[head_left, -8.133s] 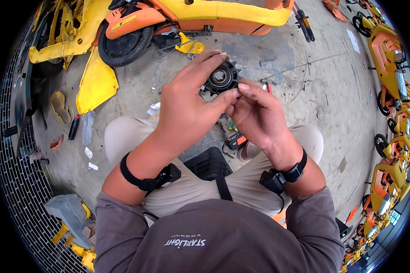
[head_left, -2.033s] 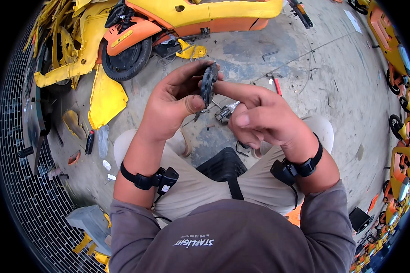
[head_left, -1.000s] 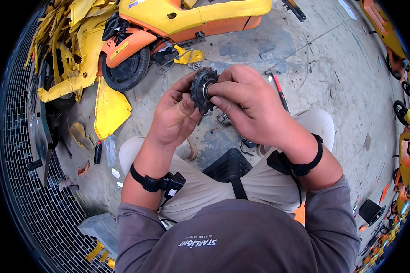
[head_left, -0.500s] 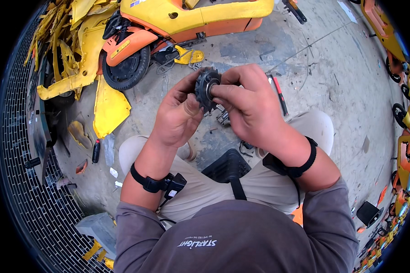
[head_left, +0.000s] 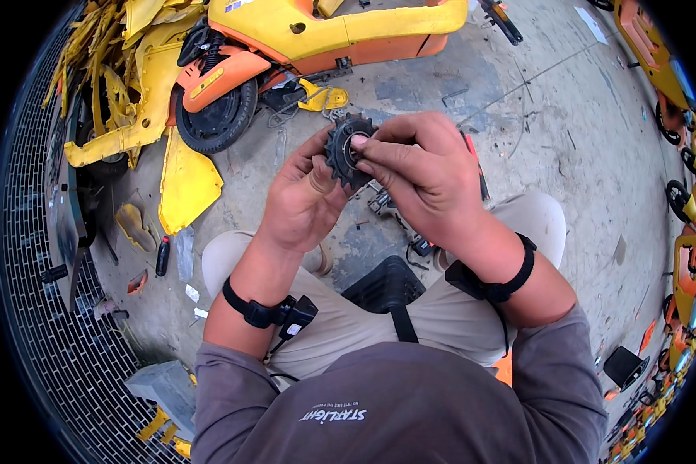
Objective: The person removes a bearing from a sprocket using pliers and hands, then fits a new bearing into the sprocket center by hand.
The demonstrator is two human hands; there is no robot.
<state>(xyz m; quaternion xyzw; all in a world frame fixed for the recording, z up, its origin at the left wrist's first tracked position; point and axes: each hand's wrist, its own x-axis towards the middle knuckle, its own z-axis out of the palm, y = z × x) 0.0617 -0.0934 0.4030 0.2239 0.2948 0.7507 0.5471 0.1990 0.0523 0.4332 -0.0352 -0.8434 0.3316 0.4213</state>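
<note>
A dark toothed sprocket [head_left: 339,157] is held up in front of me, its ringed face turned toward my right side. My left hand [head_left: 300,193] grips it by the rim, thumb on the near side and fingers mostly hidden behind. The fingers of my right hand [head_left: 425,166] are pinched together at the sprocket's centre, where a shiny metal ring [head_left: 355,147] shows. The fingertips press into or onto that ring. Whether they hold some small part there cannot be made out. Below the hands, a small metal part [head_left: 379,201] lies on the floor.
A yellow and orange scooter [head_left: 317,35] lies beyond my hands, its wheel [head_left: 218,116] toward me. Yellow body panels [head_left: 143,85] are piled at the far left. A red-and-black tool [head_left: 478,166] and a black-handled screwdriver [head_left: 163,257] lie on the floor. More scooters [head_left: 684,271] line the right side.
The sprocket has turned slightly so more of its ringed face shows. My right hand has shifted a little right and down, its fingers still at the centre.
</note>
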